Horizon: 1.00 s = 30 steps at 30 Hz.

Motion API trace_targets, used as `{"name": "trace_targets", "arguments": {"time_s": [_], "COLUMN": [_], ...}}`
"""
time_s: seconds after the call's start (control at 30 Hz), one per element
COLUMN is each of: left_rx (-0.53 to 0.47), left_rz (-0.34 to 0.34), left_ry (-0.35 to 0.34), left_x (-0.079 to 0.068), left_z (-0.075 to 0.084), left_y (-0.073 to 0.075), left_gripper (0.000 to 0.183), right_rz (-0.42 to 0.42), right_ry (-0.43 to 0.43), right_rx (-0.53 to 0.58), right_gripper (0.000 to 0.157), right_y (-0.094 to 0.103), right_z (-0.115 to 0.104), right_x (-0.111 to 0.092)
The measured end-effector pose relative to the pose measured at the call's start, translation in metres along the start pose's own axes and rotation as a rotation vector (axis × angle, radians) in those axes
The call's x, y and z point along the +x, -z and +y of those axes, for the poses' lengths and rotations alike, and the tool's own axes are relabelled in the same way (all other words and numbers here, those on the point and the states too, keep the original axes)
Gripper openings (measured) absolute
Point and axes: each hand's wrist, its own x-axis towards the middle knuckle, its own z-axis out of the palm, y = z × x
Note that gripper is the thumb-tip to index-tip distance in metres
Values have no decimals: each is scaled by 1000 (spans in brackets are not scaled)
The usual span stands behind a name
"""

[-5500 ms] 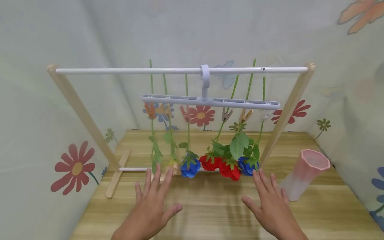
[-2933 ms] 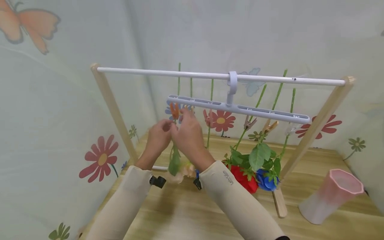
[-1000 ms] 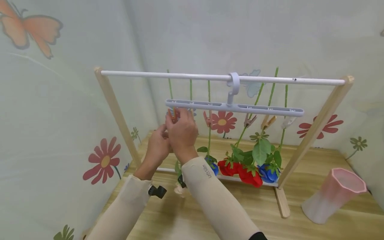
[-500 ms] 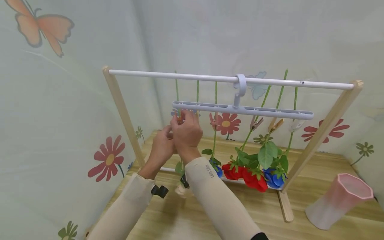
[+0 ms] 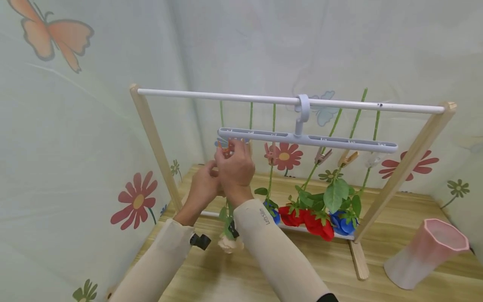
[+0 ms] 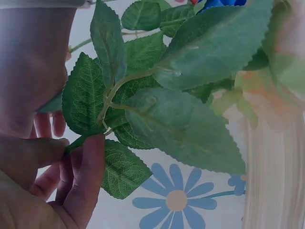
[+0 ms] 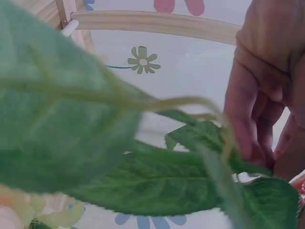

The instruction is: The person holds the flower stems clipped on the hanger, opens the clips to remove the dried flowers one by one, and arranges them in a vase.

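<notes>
In the head view, my right hand [image 5: 237, 165] is at the orange clothespin [image 5: 225, 149] at the left end of the grey hanger [image 5: 260, 135], pinching it. Just below, my left hand [image 5: 203, 183] pinches the green stem [image 6: 78, 143] of an artificial flower beneath its leaves [image 6: 186, 126], as the left wrist view shows. That flower's cream bloom [image 5: 227, 244] hangs head down under my hands, partly behind the right sleeve. Large leaves [image 7: 152, 186] also fill much of the right wrist view.
Red flowers [image 5: 318, 225] and blue flowers [image 5: 342, 223] hang head down from other clothespins [image 5: 347, 158]. A white rod [image 5: 211, 95] on wooden posts [image 5: 407, 172] carries the hanger. The pink-and-white vase [image 5: 426, 251] stands at right on the wooden table [image 5: 302, 268].
Both hands have gone from open above the table to the leftmost clothespin and stem. Over the last half second, that stem's upper end and the cream bloom have dropped slightly.
</notes>
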Motion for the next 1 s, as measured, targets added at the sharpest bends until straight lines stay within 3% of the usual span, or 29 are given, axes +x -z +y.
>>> {"name": "trace_targets", "arguments": {"time_s": [0.67,1.0], "left_rx": [-151,-137], "left_rz": [18,45], "left_ry": [31,13], "left_x": [-8,-14], "left_z": [-4,-5], "left_y": [10,16], "left_gripper": [31,36], "right_rz": [53,56], "right_ry": [62,89], "right_rx": [-35,-28], "right_gripper": [25,24], "right_y": [-3,-2], "right_z": [-1,-4], "right_x": [-1,0]}}
